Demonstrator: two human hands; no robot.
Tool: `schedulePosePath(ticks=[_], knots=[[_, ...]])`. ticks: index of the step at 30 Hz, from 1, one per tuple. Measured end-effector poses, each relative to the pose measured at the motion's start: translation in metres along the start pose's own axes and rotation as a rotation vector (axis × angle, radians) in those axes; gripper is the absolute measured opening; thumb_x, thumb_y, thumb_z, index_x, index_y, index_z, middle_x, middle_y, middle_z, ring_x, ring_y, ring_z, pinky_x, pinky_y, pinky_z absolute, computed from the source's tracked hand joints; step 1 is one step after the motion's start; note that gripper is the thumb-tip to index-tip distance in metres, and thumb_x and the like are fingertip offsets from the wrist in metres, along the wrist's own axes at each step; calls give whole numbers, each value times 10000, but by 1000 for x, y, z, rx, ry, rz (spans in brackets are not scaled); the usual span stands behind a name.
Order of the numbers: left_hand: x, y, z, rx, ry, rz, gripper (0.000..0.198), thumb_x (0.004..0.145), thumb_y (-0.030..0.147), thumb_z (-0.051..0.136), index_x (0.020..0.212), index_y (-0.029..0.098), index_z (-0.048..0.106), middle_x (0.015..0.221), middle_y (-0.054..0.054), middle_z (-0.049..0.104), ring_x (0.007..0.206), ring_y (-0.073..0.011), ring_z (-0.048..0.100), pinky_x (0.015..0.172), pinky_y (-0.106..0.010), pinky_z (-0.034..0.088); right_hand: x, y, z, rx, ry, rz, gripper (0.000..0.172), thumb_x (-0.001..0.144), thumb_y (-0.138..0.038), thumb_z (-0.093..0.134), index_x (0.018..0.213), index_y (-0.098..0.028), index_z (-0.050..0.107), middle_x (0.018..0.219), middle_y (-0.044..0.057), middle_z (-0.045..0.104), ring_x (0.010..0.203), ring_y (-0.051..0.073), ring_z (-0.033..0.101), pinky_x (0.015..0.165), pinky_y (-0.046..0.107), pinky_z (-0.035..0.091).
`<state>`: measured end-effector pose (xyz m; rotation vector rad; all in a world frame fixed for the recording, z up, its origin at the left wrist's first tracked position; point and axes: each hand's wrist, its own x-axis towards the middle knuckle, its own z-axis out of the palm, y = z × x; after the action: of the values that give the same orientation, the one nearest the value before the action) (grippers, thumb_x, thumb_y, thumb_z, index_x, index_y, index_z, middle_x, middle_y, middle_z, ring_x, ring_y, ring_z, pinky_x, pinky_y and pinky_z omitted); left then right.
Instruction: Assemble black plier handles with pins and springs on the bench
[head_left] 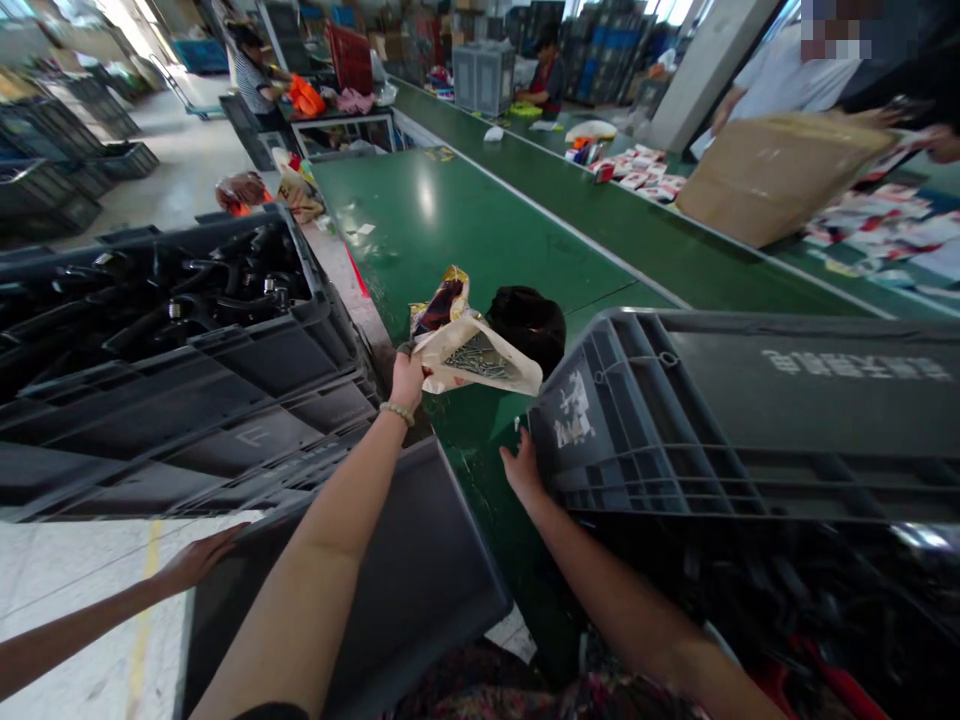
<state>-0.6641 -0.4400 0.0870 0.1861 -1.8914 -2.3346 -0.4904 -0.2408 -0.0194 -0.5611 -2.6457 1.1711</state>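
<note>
The left hand (407,383) clutches a cream plastic bag (480,358) of screws; the open right hand (523,472) touches a grey plastic crate (637,420).

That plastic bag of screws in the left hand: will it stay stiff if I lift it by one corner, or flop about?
The plastic bag of screws looks floppy, bending where the left hand pinches it. It is probably heavy for its size, given the metal inside. The loose-looking screws would likely slide low, so it may swing.
</note>
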Motion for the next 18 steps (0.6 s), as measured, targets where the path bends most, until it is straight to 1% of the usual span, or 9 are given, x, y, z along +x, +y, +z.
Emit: schedulePosePath(ticks=[2, 4, 6, 8, 10, 12, 13, 15, 18], knots=[[7, 11, -1, 28, -60, -14, 164, 810, 206, 478, 958, 168, 537, 723, 26, 542, 440, -46, 422, 445, -166, 419, 8, -8, 13, -27, 12, -31, 654, 839, -207, 456, 1457, -165, 245, 1162, 180, 595, 988, 256, 653, 800, 398, 554], [6, 15, 2, 64, -118, -24, 174, 821, 226, 477, 972, 164, 539, 743, 16, 559, 457, -52, 443, 459, -174, 433, 15, -16, 23, -76, 11, -65, 642, 866, -202, 428, 1473, -165, 221, 1103, 159, 622, 939, 233, 667, 752, 350, 560], [-1, 11, 2, 113, -160, -42, 194, 856, 257, 459, 1009, 162, 530, 783, -4, 581, 509, -69, 489, 496, -191, 458, 18, -21, 27, -153, -2, -93, 644, 873, -198, 433, 1481, -153, 227, 1143, 174, 611, 1019, 247, 642, 818, 380, 543], [-18, -2, -6, 179, -195, -73, 240, 891, 300, 453, 1083, 168, 511, 876, -39, 614, 629, -101, 563, 576, -223, 498, 13, -21, 26, -245, -50, -129, 643, 872, -222, 468, 1478, -143, 269, 1275, 215, 542, 1182, 293, 552, 941, 469, 475], [-48, -24, -22, 264, -204, -121, 301, 933, 340, 410, 1186, 186, 466, 1048, -84, 618, 839, -143, 613, 704, -269, 524, -2, -16, 23, -331, -163, -212, 628, 853, -278, 548, 1448, -184, 367, 1408, 205, 447, 1313, 330, 422, 1035, 537, 369], [-91, -54, -38, 367, -189, -200, 350, 985, 335, 262, 1278, 208, 404, 1205, -114, 567, 1038, -172, 588, 807, -317, 515, -21, -9, 18, -388, -320, -328, 584, 815, -325, 635, 1378, -281, 483, 1468, 122, 419, 1356, 327, 364, 1086, 550, 289], [-116, -71, -44, 422, -187, -256, 395, 997, 303, 154, 1308, 212, 381, 1235, -125, 549, 1078, -180, 579, 818, -344, 514, -30, -5, 17, -407, -392, -381, 555, 804, -335, 659, 1341, -329, 521, 1477, 77, 423, 1365, 316, 354, 1103, 549, 257], [-162, -107, -49, 512, -249, -385, 444, 997, 265, 94, 1302, 193, 410, 1158, -137, 587, 995, -201, 622, 748, -373, 531, -44, 2, 15, -441, -483, -453, 501, 830, -332, 643, 1318, -376, 540, 1492, 26, 415, 1381, 301, 331, 1122, 557, 203], [-207, -154, -45, 597, -389, -503, 383, 1002, 352, 273, 1241, 147, 492, 1085, -119, 618, 890, -188, 642, 719, -359, 549, -49, 13, 15, -490, -517, -489, 469, 919, -306, 512, 1386, -323, 483, 1529, 42, 353, 1416, 290, 264, 1135, 559, 155]])
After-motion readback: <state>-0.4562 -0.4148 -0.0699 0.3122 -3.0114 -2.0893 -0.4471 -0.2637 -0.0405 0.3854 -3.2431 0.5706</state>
